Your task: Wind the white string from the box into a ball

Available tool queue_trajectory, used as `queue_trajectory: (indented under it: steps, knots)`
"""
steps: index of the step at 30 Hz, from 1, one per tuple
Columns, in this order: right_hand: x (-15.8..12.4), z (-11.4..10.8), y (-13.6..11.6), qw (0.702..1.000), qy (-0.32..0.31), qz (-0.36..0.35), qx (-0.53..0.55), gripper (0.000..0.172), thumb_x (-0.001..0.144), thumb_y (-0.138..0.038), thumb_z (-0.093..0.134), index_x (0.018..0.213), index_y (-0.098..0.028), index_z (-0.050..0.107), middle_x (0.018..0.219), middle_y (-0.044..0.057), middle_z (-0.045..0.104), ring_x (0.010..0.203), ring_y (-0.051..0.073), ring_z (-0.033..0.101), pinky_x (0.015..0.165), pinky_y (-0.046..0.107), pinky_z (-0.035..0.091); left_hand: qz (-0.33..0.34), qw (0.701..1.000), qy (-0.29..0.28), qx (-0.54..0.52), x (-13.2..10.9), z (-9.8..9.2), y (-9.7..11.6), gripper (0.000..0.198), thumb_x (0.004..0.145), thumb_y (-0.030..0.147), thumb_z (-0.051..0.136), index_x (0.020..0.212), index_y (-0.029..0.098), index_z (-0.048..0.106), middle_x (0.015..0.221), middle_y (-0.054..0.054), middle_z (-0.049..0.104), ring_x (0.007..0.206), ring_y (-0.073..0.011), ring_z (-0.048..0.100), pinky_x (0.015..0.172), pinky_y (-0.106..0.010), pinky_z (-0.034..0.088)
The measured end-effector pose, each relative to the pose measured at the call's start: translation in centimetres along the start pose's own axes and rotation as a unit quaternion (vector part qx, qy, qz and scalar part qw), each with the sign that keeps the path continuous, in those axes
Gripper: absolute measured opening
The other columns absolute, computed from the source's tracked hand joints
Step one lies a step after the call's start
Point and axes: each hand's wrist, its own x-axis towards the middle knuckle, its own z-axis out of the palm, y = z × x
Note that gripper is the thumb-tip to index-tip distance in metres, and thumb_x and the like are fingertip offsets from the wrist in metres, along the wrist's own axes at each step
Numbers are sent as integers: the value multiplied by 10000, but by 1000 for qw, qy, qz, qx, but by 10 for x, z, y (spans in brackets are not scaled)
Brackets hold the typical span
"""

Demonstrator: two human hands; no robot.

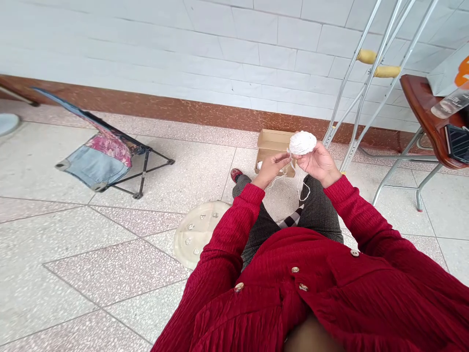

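Observation:
A white ball of yarn (pixel 303 143) rests in my right hand (pixel 318 162), whose fingers curl round its lower side. Just left of the ball, my left hand (pixel 271 167) is closed in a pinch on a strand of the white yarn. Loose yarn (pixel 305 190) hangs in loops below both hands, over my lap. An open cardboard box (pixel 276 140) lies on the floor behind the hands, with something white inside, partly hidden by my left hand.
A folding chair (pixel 98 159) stands at the left. A round pale stool top (pixel 200 230) is beside my left leg. Crutches (pixel 361 88) lean on the wall at the right, near a brown seat (pixel 421 105) bearing a bottle (pixel 450 102) and a bag.

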Motion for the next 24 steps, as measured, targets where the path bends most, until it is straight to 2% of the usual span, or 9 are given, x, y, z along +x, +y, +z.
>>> queue_trajectory:
  steps: [6, 11, 16, 20, 24]
  knots:
    - [0, -9, -14, 998, 36, -42, 14, 329, 830, -228, 662, 1153, -249, 603, 927, 7, 721, 698, 142, 629, 497, 195, 545, 2, 998, 55, -1, -9, -10, 16, 263, 781, 409, 820, 921, 187, 841, 961, -60, 816, 945, -234, 714, 921, -369, 539]
    - [-5, -21, -17, 995, 70, -59, 26, 310, 833, -220, 643, 1138, -258, 600, 912, 4, 716, 703, 142, 635, 486, 185, 535, -9, 990, 101, -101, -17, -28, 28, 305, 780, 446, 818, 901, 167, 805, 946, -89, 800, 884, -205, 722, 838, -343, 558]
    - [-11, -29, -7, 995, 85, -42, 29, 316, 814, -224, 658, 1123, -248, 598, 896, 6, 729, 692, 139, 645, 483, 183, 537, -25, 980, 91, -174, -21, -33, 28, 338, 808, 475, 788, 927, 162, 743, 941, -105, 781, 908, -233, 754, 798, -366, 582]
    - [-13, -33, -14, 994, 81, -71, 29, 361, 772, -233, 711, 1114, -265, 601, 904, -14, 733, 698, 130, 652, 500, 181, 550, -31, 981, 116, -153, -23, -36, 24, 368, 814, 501, 788, 951, 166, 718, 912, -94, 770, 888, -235, 759, 836, -397, 592]
    - [-18, -32, -35, 988, 79, -133, 7, 347, 802, -272, 710, 1134, -299, 611, 922, -24, 718, 730, 140, 657, 508, 207, 564, -30, 967, 201, -156, -21, -51, 19, 334, 820, 468, 783, 937, 168, 696, 918, -88, 771, 892, -213, 763, 921, -400, 583]
